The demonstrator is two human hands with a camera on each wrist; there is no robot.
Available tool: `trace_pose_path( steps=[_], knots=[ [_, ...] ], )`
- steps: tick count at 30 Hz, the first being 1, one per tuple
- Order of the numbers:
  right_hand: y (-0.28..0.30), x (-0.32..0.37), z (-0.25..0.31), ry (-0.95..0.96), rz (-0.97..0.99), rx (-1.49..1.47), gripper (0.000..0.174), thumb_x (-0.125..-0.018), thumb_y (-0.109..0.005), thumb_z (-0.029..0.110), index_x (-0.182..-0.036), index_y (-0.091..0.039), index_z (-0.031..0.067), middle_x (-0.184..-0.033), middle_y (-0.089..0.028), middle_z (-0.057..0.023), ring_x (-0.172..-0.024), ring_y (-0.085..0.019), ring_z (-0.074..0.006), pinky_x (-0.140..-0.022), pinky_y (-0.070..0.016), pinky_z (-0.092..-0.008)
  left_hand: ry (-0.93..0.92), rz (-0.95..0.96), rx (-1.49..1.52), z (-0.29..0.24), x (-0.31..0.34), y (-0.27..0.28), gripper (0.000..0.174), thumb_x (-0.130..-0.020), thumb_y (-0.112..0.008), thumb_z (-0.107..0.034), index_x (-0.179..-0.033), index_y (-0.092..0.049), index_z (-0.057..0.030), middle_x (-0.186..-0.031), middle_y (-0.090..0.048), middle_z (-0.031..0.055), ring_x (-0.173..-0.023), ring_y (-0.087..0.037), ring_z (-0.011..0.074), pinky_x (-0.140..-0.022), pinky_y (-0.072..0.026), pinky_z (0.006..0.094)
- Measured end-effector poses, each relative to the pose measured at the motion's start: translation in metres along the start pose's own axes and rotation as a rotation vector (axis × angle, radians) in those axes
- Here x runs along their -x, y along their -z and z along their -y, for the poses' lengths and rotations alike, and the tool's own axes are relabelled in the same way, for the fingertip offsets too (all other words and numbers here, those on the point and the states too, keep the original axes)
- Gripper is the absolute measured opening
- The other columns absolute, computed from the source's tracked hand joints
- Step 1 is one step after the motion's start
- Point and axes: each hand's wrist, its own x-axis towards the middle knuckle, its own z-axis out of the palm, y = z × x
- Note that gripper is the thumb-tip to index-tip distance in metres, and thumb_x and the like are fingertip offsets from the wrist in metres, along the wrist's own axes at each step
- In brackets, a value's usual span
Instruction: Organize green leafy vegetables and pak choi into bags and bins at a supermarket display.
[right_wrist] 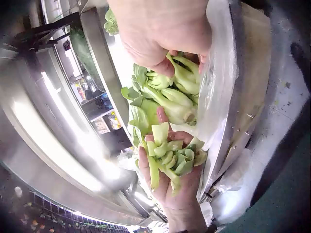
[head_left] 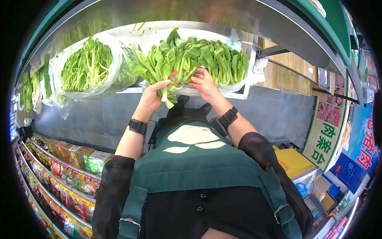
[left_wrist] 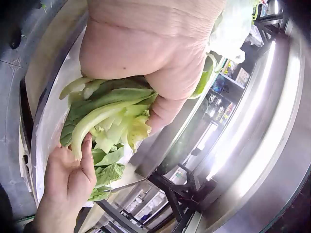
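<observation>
In the head view my left hand grips several heads of green bok choy, their pale stem ends pointing toward me. Stalks and small leaves poke out past its fingers in the left wrist view, where the left hand fills the top. My right hand is at the front of the bok choy pile. Seen from the right wrist, the right hand's thumb and fingers curl round the pale stem of a bok choy, and the left hand is palm up below, cradling its bunch.
Clear plastic lines the shelf's front edge. Bagged leafy greens stand left of the pile. A metal shelf edge overhangs at the back. Packaged goods line racks behind at left; a yellow box is at right.
</observation>
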Motion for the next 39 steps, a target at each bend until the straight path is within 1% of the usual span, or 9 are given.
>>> trace_pose_path(
  steps=[7, 8, 11, 19, 25, 29, 31, 33, 39],
  knots=[
    [-0.027, 0.000, -0.002, 0.559, 0.085, 0.582, 0.053, -0.079, -0.069, 0.006, -0.126, -0.044, 0.0034, -0.114, -0.053, -0.0116, -0.106, -0.054, -0.0252, -0.092, -0.0448, -0.0360, -0.058, -0.093, 0.115, 0.002, -0.002, 0.027, 0.057, -0.081, -0.063, 0.002, -0.135, -0.045, -0.0026, -0.130, -0.057, 0.0147, -0.102, -0.060, 0.0192, -0.091, -0.0489, 0.0342],
    [-0.027, 0.002, 0.003, 0.573, 0.119, 0.724, 0.052, -0.083, -0.065, 0.004, -0.131, -0.043, 0.0052, -0.123, -0.050, -0.0107, -0.118, -0.049, -0.0227, -0.096, -0.0447, -0.0347, -0.059, -0.113, 0.156, 0.003, -0.003, 0.033, 0.057, -0.081, -0.063, 0.001, -0.135, -0.045, -0.0029, -0.131, -0.056, 0.0141, -0.102, -0.060, 0.0192, -0.091, -0.0490, 0.0343],
    [-0.049, 0.019, 0.029, 0.765, 0.164, 0.996, 0.049, -0.080, -0.065, 0.004, -0.126, -0.048, 0.0053, -0.124, -0.049, -0.0122, -0.116, -0.050, -0.0249, -0.097, -0.0451, -0.0342, -0.061, -0.127, 0.173, 0.002, 0.001, 0.038, 0.057, -0.082, -0.063, 0.000, -0.136, -0.044, -0.0029, -0.130, -0.057, 0.0122, -0.100, -0.060, 0.0191, -0.091, -0.0488, 0.0344],
    [-0.043, 0.012, 0.019, 0.610, 0.012, 0.652, 0.041, -0.075, -0.067, 0.005, -0.114, -0.053, 0.0061, -0.109, -0.051, -0.0122, -0.105, -0.053, -0.0285, -0.092, -0.0441, -0.0347, -0.072, -0.124, 0.127, 0.001, 0.002, 0.022, 0.058, -0.080, -0.064, 0.000, -0.135, -0.045, -0.0030, -0.128, -0.059, 0.0111, -0.099, -0.060, 0.0189, -0.092, -0.0480, 0.0354],
    [-0.024, 0.010, 0.025, 0.625, -0.001, 0.634, 0.041, -0.074, -0.072, 0.006, -0.111, -0.055, 0.0060, -0.112, -0.050, -0.0102, -0.107, -0.053, -0.0261, -0.090, -0.0469, -0.0337, 0.016, -0.074, 0.129, 0.009, -0.001, 0.005, 0.057, -0.079, -0.065, 0.002, -0.133, -0.048, -0.0045, -0.125, -0.060, 0.0115, -0.100, -0.061, 0.0194, -0.090, -0.0492, 0.0344],
    [0.002, 0.012, 0.033, 0.723, -0.072, 0.868, 0.042, -0.079, -0.067, -0.004, -0.117, -0.052, 0.0039, -0.118, -0.045, -0.0055, -0.105, -0.055, -0.0163, -0.086, -0.0499, -0.0289, 0.053, -0.019, 0.044, 0.018, -0.007, -0.018, 0.054, -0.080, -0.065, 0.003, -0.131, -0.050, -0.0018, -0.125, -0.060, 0.0114, -0.101, -0.061, 0.0193, -0.090, -0.0492, 0.0331],
    [0.023, 0.001, 0.024, 0.508, -0.076, 0.569, 0.044, -0.080, -0.063, -0.007, -0.120, -0.049, 0.0042, -0.120, -0.046, -0.0047, -0.103, -0.056, -0.0154, -0.082, -0.0491, -0.0266, 0.068, -0.008, 0.059, 0.023, -0.014, -0.023, 0.054, -0.080, -0.066, 0.002, -0.131, -0.050, -0.0002, -0.125, -0.061, 0.0115, -0.102, -0.061, 0.0193, -0.090, -0.0487, 0.0328],
    [0.029, 0.000, 0.025, 0.489, -0.083, 0.455, 0.046, -0.081, -0.061, -0.009, -0.122, -0.047, 0.0045, -0.120, -0.047, -0.0043, -0.096, -0.057, -0.0134, -0.079, -0.0477, -0.0242, 0.029, 0.030, 0.029, 0.024, -0.018, -0.026, 0.053, -0.082, -0.064, -0.001, -0.133, -0.047, -0.0018, -0.127, -0.060, 0.0120, -0.091, -0.061, 0.0156, -0.087, -0.0498, 0.0314],
    [0.021, 0.020, 0.046, 0.313, -0.036, 0.071, 0.043, -0.082, -0.061, -0.007, -0.121, -0.047, 0.0044, -0.123, -0.045, -0.0055, -0.096, -0.056, -0.0133, -0.079, -0.0493, -0.0269, -0.039, -0.004, 0.022, 0.019, -0.015, -0.031, 0.046, -0.082, -0.065, -0.002, -0.126, -0.051, -0.0017, -0.113, -0.066, 0.0125, -0.092, -0.061, 0.0158, -0.089, -0.0485, 0.0315]
  ],
)
